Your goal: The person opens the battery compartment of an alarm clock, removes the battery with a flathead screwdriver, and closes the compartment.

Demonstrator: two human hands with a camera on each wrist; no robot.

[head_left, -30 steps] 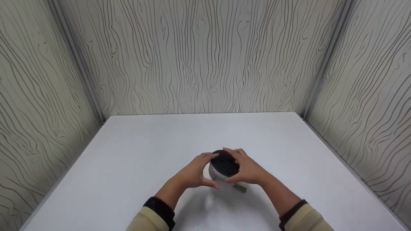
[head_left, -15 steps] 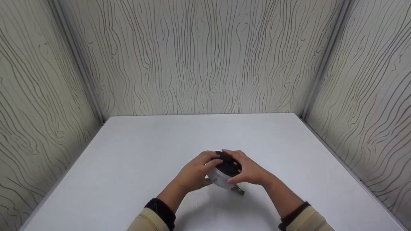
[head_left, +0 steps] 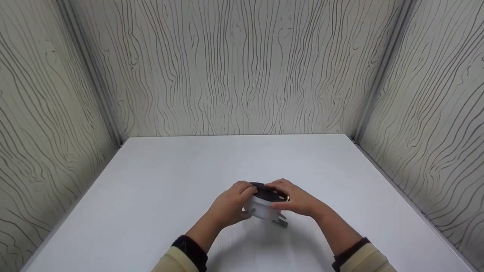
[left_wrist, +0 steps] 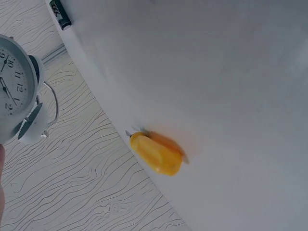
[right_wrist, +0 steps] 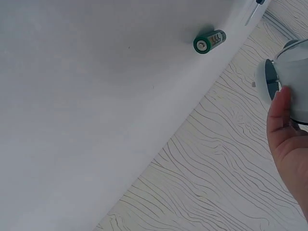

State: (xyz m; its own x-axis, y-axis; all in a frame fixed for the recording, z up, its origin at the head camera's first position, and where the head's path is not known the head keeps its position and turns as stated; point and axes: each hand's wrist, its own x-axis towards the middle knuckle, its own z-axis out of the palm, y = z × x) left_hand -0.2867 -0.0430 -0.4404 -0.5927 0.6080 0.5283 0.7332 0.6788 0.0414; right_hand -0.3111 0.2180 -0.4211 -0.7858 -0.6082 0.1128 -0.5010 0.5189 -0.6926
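A white twin-bell alarm clock (head_left: 261, 212) is held just above the white table in both hands, with its black back (head_left: 266, 194) facing up. The left hand (head_left: 230, 204) grips its left side, fingers on the back's edge. My right hand (head_left: 297, 198) grips the right side, thumb at the near rim. In the left wrist view the numbered dial (left_wrist: 14, 79), bells and wire handle show. The right wrist view catches the right hand (right_wrist: 288, 139) with a finger against the white casing (right_wrist: 294, 79). A green battery (right_wrist: 210, 41) lies on the table, close to the clock.
A yellow rounded object (left_wrist: 156, 153) with a pointed tip lies on the table in the left wrist view; its kind is unclear. A thin-shafted tool with a dark end (right_wrist: 253, 12) shows in the right wrist view. Wood-patterned panels (head_left: 234, 68) enclose the table (head_left: 181, 162).
The left hand has closed from a spread posture onto the clock. The clock has tilted, showing more of its white side, and moved slightly down and right in view.
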